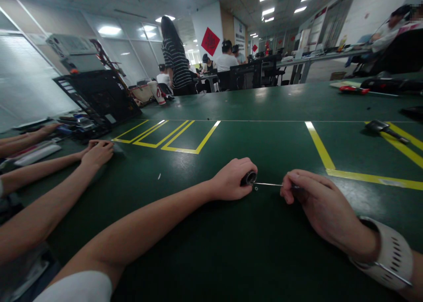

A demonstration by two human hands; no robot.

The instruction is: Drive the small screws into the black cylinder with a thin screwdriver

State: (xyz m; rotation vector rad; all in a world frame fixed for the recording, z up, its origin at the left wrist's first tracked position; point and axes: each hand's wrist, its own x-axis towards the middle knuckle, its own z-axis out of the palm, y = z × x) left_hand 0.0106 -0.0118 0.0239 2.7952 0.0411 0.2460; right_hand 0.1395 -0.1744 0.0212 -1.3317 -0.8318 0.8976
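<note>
My left hand (235,178) is wrapped round a black cylindrical part (249,177), whose round hollow end faces right. In my right hand (313,203), the fingers are closed on a thin metal rod (268,184). The rod's tip reaches left to the lower edge of the black part; whether it touches cannot be made out. Its rear end is mostly hidden by my fingers. Just below the tip, a tiny ring-shaped piece (256,188) lies on the green tabletop (205,231). A pale watch band (385,253) circles my right wrist.
Yellow tape (317,147) marks boxes on the table. A black-handled tool (386,130) lies at right, with a red-handled screwdriver (353,89) farther back. Other people's hands (99,152) work at left, near a black open-framed machine (99,95). A white cup (157,92) stands behind.
</note>
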